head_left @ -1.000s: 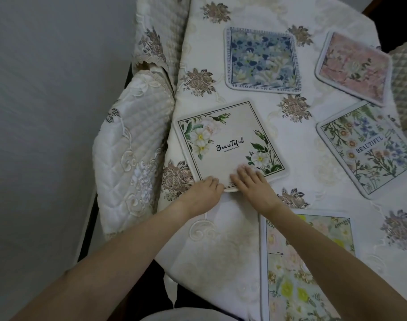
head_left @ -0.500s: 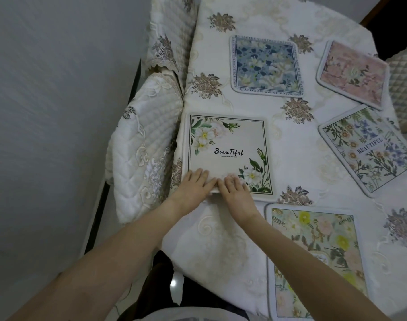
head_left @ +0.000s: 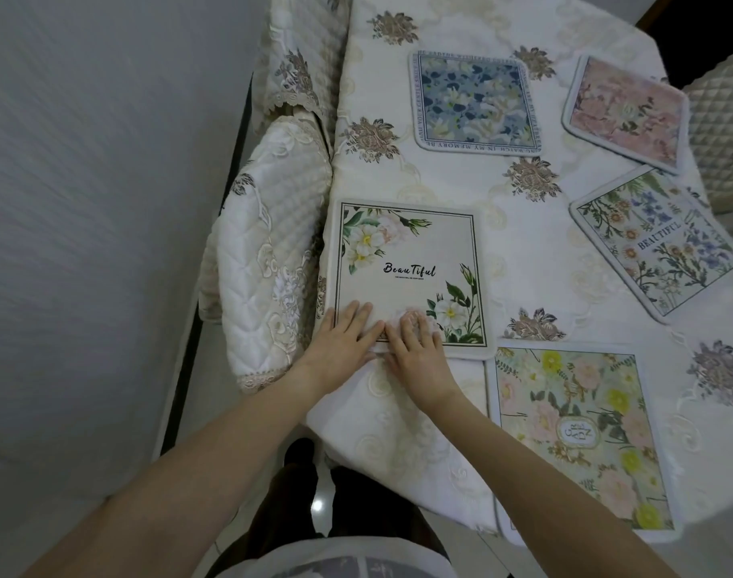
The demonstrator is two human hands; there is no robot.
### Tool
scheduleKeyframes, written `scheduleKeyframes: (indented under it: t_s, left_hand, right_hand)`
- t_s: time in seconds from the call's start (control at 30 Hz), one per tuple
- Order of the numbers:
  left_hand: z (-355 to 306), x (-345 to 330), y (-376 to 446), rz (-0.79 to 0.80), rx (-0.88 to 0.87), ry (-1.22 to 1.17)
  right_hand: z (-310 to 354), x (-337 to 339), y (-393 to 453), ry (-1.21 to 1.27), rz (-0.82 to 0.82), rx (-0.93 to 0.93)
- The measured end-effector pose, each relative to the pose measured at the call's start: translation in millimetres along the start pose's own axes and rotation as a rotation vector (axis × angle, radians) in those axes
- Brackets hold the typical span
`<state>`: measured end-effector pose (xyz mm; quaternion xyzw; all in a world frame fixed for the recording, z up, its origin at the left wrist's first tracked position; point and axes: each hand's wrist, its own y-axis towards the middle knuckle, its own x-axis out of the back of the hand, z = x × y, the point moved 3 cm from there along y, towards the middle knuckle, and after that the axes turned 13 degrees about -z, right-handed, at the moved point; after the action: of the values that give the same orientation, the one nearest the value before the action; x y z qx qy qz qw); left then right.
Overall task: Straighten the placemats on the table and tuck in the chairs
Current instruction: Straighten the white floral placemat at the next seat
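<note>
The table [head_left: 440, 181] has a cream flowery cloth. A chair [head_left: 264, 260] in a white quilted cover stands tight against the table's left side. The white-flower placemat [head_left: 406, 252] lies straight by the table's left edge. The left hand [head_left: 344, 344] and right hand [head_left: 419, 352] press flat on it, fingers straight.

Probably a home dining area, cream embroidered tablecloth [head_left: 440, 181], floral fabric placemats [head_left: 406, 269], quilted white chair covers [head_left: 264, 260] along its left edge, plain grey wall [head_left: 85, 202]
</note>
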<state>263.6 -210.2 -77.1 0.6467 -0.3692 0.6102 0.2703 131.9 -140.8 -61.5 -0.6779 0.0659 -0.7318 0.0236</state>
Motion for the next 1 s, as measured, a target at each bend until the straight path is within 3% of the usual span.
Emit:
scheduleKeyframes:
  t_s: [0.4,0.63,0.8,1.0]
  left_hand:
    - [-2.9,2.5,-4.2,-0.005,-0.01,0.103]
    - [0.0,10.2,0.3,0.037,0.015,0.024]
    - [2.9,43.0,8.3,-0.086,0.006,-0.048]
    - [0.3,124.0,12.5,-0.35,-0.015,-0.146]
  right_hand:
    - [7.2,-17.9,1.9,0.068,0.034,-0.131]
    - [6.9,-5.6,-2.0,0.154,-0.012,-0.171]
    - [0.6,22.9,-9.3,0.157,-0.128,-0.259]
    - [-2.5,82.7,-34.7,0.193,-0.352,-0.392]
